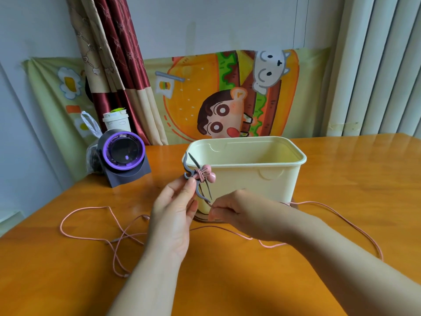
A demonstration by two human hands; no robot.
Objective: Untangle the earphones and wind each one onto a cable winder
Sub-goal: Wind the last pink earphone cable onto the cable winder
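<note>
At the centre of the frame, the left hand (175,208) holds up a slim grey curved cable winder (187,173), thumb and fingertips pinched on its middle and the other fingers curled loosely behind. A few turns of pink cord are wrapped around the winder's waist, with two pink earbuds (210,174) just to the right of the wraps. The right hand (241,213), a little lower and to the right, pinches the pink earphone cable (91,208) between thumb and forefinger just below the winder's bottom tip; the remaining fingers are curled in. The rest of the cable lies slack on the glossy orange wooden table (227,281) – a wide loop to the lower left, another strand trailing off past the right forearm. Directly behind the hands stands an open cream rectangular plastic tub (250,181). In the left middle of the frame sit a dark device with a purple ring (124,151) and a white lidded cup (116,122) – both well apart from the hands.
</note>
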